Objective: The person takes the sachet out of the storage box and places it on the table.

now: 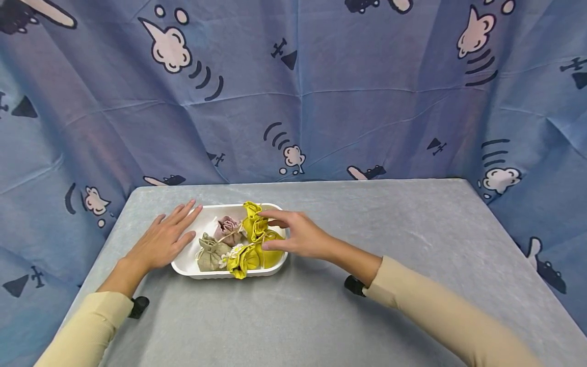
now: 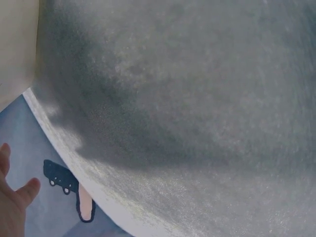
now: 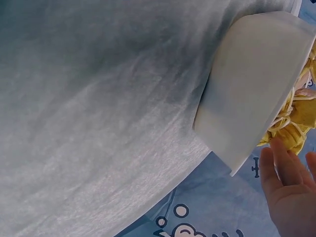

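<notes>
Right hand (image 1: 300, 235) curls thumb and fingers onto a yellow pouch (image 1: 262, 232) in the white tray (image 1: 190, 262) — left hand (image 1: 162, 240) lies flat, fingers straight, against the tray's left rim on the grey table (image 1: 367, 316).

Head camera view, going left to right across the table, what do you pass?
Left hand → beige pouch → pink pouch → yellow pouch → right hand, the pouches all inside the white tray.
</notes>
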Available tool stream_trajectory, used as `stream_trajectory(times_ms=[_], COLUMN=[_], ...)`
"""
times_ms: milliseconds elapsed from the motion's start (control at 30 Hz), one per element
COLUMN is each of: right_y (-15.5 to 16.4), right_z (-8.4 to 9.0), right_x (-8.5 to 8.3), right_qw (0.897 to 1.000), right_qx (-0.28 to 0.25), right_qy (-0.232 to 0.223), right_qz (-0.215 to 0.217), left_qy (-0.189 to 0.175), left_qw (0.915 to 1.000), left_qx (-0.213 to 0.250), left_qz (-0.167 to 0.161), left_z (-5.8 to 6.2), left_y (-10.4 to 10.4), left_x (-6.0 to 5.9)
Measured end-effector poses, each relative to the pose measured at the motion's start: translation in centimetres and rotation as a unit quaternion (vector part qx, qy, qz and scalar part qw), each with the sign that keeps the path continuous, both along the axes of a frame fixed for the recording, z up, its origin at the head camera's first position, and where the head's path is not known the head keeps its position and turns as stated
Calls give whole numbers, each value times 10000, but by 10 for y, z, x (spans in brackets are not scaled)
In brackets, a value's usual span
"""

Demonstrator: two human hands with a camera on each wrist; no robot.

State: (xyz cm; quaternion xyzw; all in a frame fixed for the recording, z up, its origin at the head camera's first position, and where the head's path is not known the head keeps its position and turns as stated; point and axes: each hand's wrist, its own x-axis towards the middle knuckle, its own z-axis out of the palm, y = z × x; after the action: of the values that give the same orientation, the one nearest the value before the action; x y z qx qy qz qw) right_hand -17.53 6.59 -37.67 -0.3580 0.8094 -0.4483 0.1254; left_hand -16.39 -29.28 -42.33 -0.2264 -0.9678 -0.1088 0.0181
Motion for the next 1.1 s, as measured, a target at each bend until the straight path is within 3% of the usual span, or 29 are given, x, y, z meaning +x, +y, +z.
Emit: stream_trajectory(times_ms=[700, 967, 1100], right_y=[-21, -25, -28], right_z=[-5, -8, -10], right_x=[-3, -6, -7], right_qw=[9995, 9967, 9966], right_qx=[-7, 451, 362], right_qy=[-264, 538, 679], right_qz=[-150, -401, -310], left_qy=[-68, -120, -125], left_qw=[9999, 9999, 9998], left_qx=[83, 101, 108], left_qz=[41, 62, 59], left_z=[1, -2, -3], left_y=[0, -1, -1], left_x=[0, -1, -2])
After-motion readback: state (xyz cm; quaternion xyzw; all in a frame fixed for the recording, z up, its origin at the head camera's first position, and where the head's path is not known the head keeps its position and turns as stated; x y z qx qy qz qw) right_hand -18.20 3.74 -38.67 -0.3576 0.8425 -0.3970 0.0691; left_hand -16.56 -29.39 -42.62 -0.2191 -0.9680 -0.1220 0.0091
